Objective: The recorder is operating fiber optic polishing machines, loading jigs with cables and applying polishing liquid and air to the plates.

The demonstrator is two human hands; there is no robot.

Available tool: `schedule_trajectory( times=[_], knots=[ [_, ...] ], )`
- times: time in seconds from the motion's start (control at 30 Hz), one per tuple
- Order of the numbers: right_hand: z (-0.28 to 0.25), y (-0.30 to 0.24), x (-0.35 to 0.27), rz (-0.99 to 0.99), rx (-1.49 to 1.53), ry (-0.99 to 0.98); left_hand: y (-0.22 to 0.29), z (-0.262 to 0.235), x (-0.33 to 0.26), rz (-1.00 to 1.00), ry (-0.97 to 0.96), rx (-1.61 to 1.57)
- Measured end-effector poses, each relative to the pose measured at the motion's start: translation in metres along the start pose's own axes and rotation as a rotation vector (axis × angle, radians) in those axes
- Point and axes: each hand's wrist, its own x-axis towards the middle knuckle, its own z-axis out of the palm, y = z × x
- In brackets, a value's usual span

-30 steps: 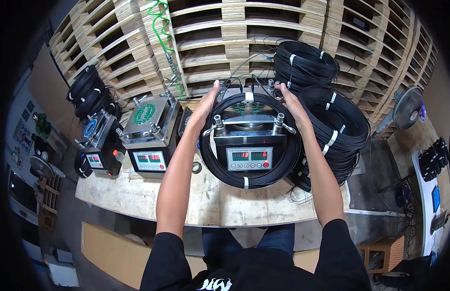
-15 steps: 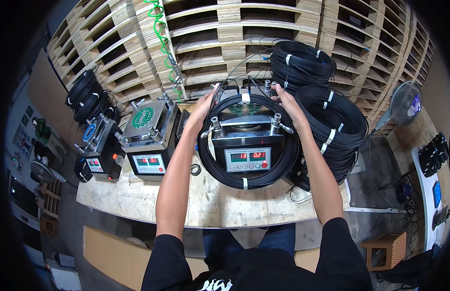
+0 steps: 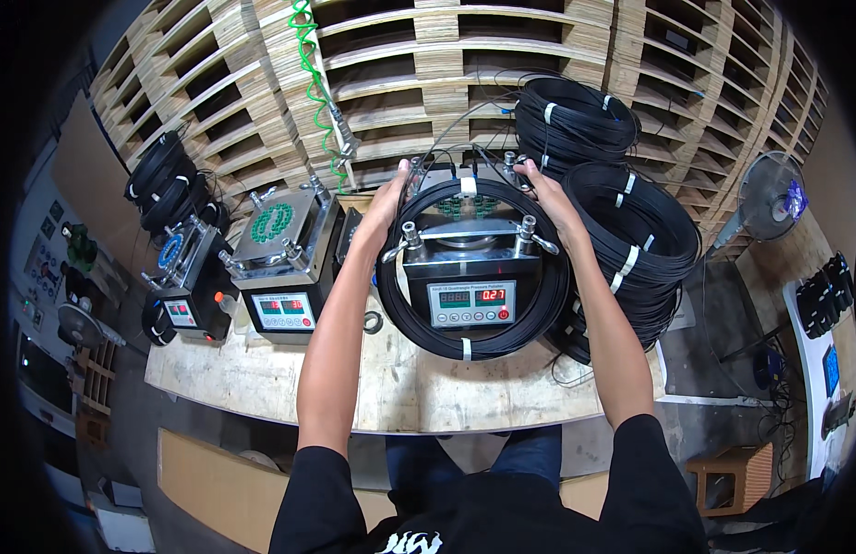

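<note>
A coil of black cable (image 3: 405, 331), bound with white ties, hangs around the front of a polishing machine (image 3: 530, 286) with a lit red display. My left hand (image 3: 388, 205) is at the machine's back left corner, its fingers closed at the rear clamp lever there, partly hidden. At the back right corner my right hand (image 3: 551, 201) has its fingers bent round the other rear clamp lever (image 3: 518, 172). Both front clamps (image 3: 527, 236) stand free of my hands. Thin cable ends with connectors (image 3: 474, 172) rise from the machine's top plate.
To the left stand a second machine (image 3: 285, 263) with a green ring of connectors and a third (image 3: 183, 277) with a blue one. Large black cable coils (image 3: 631, 240) are stacked at the right. Wooden pallets (image 3: 502, 92) rise behind; a green spiral hose (image 3: 308, 65) hangs there.
My hands stay at the rear clamps, with only a slight shift of the left fingers. Digits on the machine displays have changed. The green hose has swung slightly right.
</note>
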Motion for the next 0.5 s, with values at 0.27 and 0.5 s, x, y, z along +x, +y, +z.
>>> schedule_trajectory(
  times=[0.27, 0.5],
  knots=[
    [0.004, -0.003, -0.004, -0.066, 0.046, 0.05, 0.004, 0.008, -0.007, 0.097, 0.052, 0.005],
    [0.001, 0.001, 0.001, -0.063, 0.001, 0.076, -0.004, 0.0, 0.007, 0.037, -0.028, 0.033]
  ],
)
